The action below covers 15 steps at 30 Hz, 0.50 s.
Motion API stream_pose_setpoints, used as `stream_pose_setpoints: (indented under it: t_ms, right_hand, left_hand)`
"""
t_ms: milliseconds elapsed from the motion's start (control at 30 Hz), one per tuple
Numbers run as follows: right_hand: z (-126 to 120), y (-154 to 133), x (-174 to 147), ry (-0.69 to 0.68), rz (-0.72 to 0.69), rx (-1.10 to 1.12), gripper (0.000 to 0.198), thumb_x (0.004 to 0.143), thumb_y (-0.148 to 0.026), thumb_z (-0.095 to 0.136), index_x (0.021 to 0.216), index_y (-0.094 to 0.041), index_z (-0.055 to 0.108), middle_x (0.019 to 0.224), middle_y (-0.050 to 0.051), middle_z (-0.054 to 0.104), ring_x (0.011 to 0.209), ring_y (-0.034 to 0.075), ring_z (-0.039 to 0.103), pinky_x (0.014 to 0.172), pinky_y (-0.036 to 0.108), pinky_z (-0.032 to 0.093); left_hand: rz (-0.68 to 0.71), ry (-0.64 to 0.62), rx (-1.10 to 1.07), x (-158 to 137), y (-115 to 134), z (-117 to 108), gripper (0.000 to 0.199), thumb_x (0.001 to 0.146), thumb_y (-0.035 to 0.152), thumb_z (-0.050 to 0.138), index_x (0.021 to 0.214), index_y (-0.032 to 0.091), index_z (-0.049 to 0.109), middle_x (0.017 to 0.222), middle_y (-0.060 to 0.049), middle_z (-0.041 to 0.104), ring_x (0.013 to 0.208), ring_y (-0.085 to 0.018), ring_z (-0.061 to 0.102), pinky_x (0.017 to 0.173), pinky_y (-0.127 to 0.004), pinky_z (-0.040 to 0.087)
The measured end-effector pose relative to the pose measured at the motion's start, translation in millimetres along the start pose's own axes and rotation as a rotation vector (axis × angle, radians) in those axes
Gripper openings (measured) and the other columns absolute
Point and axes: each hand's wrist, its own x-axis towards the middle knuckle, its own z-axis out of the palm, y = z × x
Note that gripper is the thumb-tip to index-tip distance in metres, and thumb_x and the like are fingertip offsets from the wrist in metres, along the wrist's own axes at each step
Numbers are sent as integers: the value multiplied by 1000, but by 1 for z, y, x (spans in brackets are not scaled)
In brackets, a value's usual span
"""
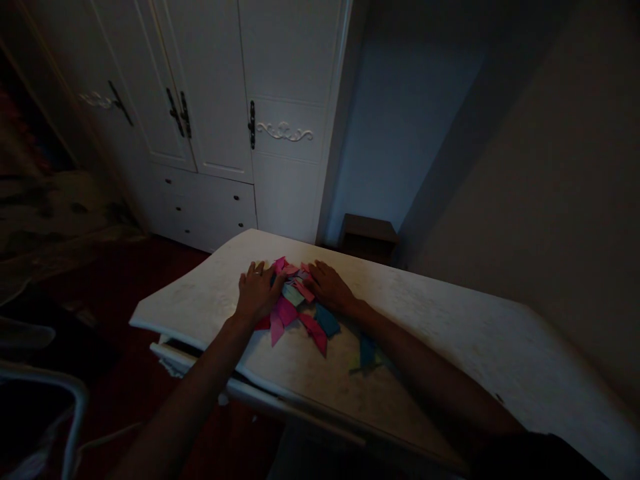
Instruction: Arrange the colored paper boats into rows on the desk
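A loose pile of coloured folded pieces (293,295), paper or cloth, lies on the white table top (200,293). Pink, red, pale green and blue ones overlap in it. My left hand (257,290) rests on the pile's left side with its fingers spread. On the right side, my right hand (330,287) lies over the edge of the pile, fingers stretched out. Closer to me are a red-pink piece (315,332) and a blue piece (327,320). Another blue piece (367,349) sits partly behind my right forearm, beside a yellow-green one (356,365).
Below the table's front edge, a drawer (175,357) is partly pulled out. Behind stands a white wardrobe (290,180) with dark handles, and a small brown cabinet (370,230) by the wall. A pale metal frame (77,400) is at the lower left.
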Motion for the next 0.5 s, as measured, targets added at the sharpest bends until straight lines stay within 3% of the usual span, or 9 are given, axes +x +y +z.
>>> stream_pose_setpoints:
  t_ms: [100, 200, 367, 500]
  right_hand:
    - [-5, 3, 10, 16, -51, 41, 56, 102, -46, 24, 141, -12, 47, 147, 17, 46, 140, 27, 35, 115, 47, 27]
    - [-25, 8, -1, 17, -73, 102, 65, 100, -54, 19, 144, -12, 44, 148, 17, 44, 142, 26, 32, 116, 48, 26]
    - [-69, 16, -69, -121, -90, 165, 78, 94, -68, 22, 152, -17, 28, 158, 12, 27, 146, 27, 23, 118, 46, 23]
    - [-80, 18, -133, -310, -125, 122, 86, 89, -70, 37, 155, -19, 16, 161, 11, 10, 148, 29, 10, 119, 49, 20]
  left_hand:
    - [21, -47, 26, -2, 1, -4, 58, 98, 54, 24, 132, 20, 57, 147, -15, 46, 141, -35, 31, 110, -56, 28]
    - [59, -87, 57, -3, 3, -3, 62, 93, 62, 33, 134, 20, 55, 150, -16, 42, 144, -37, 24, 111, -59, 24]
    - [115, -114, 95, -4, 6, -1, 78, 85, 73, 40, 140, 19, 48, 153, -18, 36, 146, -40, 16, 113, -61, 17]
    - [122, -142, 106, -5, 9, 0, 89, 82, 78, 36, 146, 16, 40, 156, -20, 28, 147, -41, 9, 113, -63, 11]
